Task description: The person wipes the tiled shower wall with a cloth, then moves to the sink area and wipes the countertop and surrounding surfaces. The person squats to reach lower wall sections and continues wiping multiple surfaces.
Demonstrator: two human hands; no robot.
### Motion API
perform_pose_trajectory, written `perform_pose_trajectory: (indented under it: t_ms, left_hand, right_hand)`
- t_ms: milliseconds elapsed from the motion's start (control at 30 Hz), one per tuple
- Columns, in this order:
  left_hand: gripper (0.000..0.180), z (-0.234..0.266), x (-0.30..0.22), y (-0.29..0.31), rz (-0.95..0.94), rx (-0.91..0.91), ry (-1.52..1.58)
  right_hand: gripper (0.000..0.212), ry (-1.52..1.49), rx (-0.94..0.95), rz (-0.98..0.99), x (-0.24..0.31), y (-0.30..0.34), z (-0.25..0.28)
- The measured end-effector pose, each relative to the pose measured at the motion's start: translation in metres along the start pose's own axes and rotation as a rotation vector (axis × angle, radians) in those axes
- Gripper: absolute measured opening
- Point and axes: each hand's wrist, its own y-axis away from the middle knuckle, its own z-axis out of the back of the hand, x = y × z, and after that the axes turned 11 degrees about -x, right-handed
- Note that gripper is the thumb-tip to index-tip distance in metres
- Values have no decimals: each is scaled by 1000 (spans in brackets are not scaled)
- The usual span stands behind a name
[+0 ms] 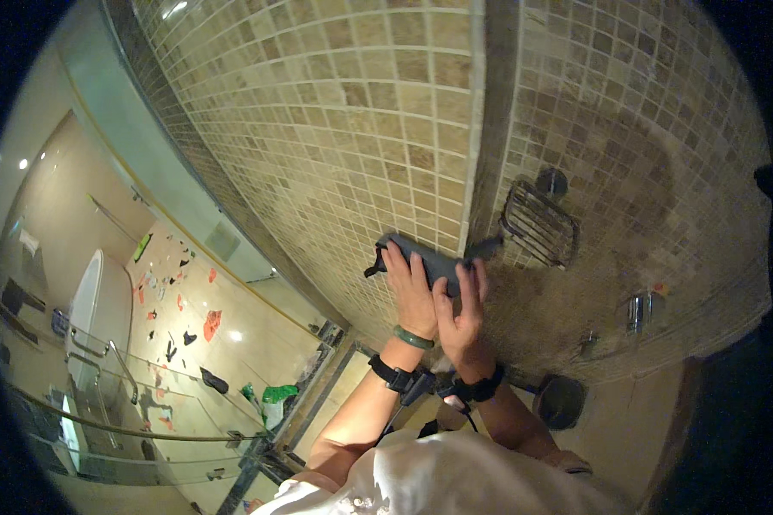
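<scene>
A dark grey flat pad (435,261), with a small black loop at its left end, lies against the tiled wall near a corner. My left hand (410,292) is over its left part, fingers stretched along it, with a green bangle on the wrist. My right hand (464,322) holds the pad's right end, thumb and fingers on it, close to the wall's edge. A dark strip (485,248) sticks out past that edge; I cannot make out whether it belongs to the pad. Both wrists wear black straps with small devices.
On the right wall are a metal wire soap basket (537,225) and a chrome fitting (640,312). Below stands a dark round container (561,402). To the left are a glass panel (146,421), a white bathtub (90,300), and a floor strewn with orange and black scraps (212,324).
</scene>
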Motion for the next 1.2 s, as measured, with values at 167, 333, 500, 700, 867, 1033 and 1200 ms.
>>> perform_pose_trajectory:
  t_ms: [167, 333, 500, 700, 867, 1033, 1200]
  left_hand:
    - [66, 4, 1, 16, 69, 111, -47]
    - [66, 10, 10, -19, -45, 36, -74]
    - [71, 22, 24, -90, -188, -77, -71]
    - [70, 43, 67, -67, -41, 22, -109]
    - [71, 57, 135, -30, 115, 207, -210]
    - [75, 68, 145, -137, 137, 46, -95]
    - [80, 80, 172, -218, 80, -144, -83]
  right_hand:
    - [34, 46, -61, -40, -32, 18, 0]
    - [40, 58, 62, 74, 11, -6, 1]
    - [48, -106, 122, 48, 50, -25, -19]
    - [45, -67, 271, -109, 41, -9, -54]
    - [42, 18, 368, -277, 27, 23, -103]
    - [40, -224, 272, -233, 51, -26, -162]
    - [45, -360, 274, -157, 76, -80, -216]
